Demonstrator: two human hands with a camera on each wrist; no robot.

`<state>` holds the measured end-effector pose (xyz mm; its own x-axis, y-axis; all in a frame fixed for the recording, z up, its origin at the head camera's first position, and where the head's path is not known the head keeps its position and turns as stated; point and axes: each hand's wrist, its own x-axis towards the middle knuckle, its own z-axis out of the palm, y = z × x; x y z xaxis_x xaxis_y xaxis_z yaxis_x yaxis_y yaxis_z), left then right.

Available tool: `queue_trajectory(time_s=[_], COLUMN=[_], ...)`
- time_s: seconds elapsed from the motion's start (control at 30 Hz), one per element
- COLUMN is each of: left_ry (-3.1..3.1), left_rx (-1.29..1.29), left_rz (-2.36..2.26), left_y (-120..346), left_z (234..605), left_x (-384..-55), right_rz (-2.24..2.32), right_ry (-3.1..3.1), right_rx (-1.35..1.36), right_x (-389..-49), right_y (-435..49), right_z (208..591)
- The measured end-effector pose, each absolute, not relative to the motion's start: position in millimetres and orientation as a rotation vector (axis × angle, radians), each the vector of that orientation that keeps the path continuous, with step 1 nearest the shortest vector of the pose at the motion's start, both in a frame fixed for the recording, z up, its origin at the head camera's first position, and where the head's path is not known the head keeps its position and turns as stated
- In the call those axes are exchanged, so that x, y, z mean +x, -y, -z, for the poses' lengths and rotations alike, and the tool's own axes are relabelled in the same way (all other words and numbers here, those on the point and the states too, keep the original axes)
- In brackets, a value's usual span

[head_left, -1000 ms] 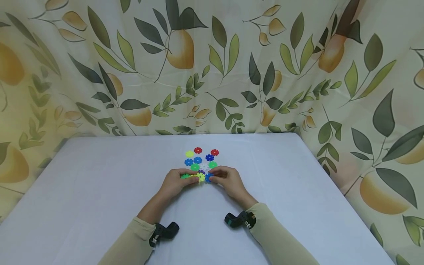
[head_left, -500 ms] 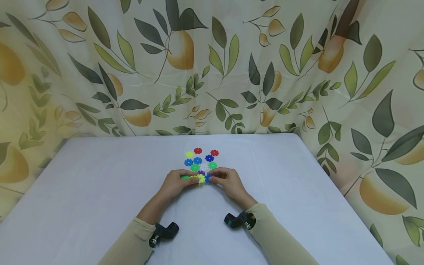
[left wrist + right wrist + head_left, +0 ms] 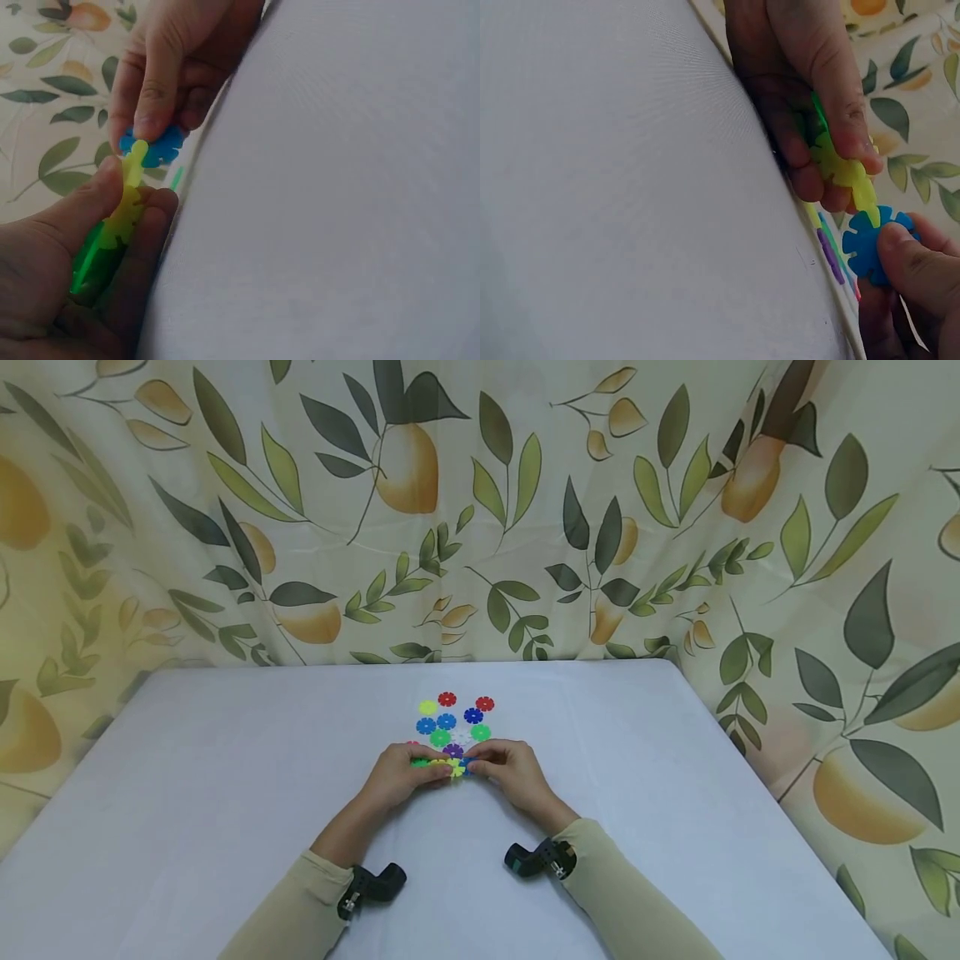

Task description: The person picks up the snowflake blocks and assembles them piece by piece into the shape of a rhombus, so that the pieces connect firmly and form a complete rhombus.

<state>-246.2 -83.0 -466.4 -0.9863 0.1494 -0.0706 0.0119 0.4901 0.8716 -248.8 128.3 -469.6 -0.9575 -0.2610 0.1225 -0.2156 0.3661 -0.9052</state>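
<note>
My left hand (image 3: 397, 772) grips a short chain of notched plastic snowflake discs. In the left wrist view, a green disc (image 3: 97, 262) lies deep in that hand, joined to a yellow disc (image 3: 124, 217). A further yellow disc (image 3: 866, 199) sticks out past the left fingertips, turned nearly edge-on. My right hand (image 3: 513, 768) pinches a blue disc (image 3: 866, 244) between thumb and fingers. The blue disc's notched rim meets the edge of the outer yellow disc. Both hands are close together near the middle of the table, and the fingers partly cover the chain.
Loose discs lie just beyond the hands on the white table (image 3: 225, 793): a purple disc (image 3: 452, 750), a dark blue disc (image 3: 473, 716), a red disc (image 3: 447, 699) and several others. Behind the table hangs a patterned curtain (image 3: 517, 568).
My right hand has shifted slightly left with the blue disc, closer to the left hand. The outer yellow disc looks narrower, and more of the purple disc shows.
</note>
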Motion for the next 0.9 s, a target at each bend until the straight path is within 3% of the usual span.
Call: queue_trajectory(time_s=[0.7, 0.9], left_ry=[-2.537, -2.374], left_rx=[0.213, 0.401], left_rz=[-1.357, -1.405], left_y=[85.3, 86.4], left_z=[463.2, 464.1], left_x=[-245.8, -244.4], right_rz=[1.732, 1.78], right_ry=[-2.403, -2.354], right_rx=[-0.384, -0.369], right_x=[-252.5, -252.8], right_y=[-132.3, -132.3], right_z=[468.6, 470.0])
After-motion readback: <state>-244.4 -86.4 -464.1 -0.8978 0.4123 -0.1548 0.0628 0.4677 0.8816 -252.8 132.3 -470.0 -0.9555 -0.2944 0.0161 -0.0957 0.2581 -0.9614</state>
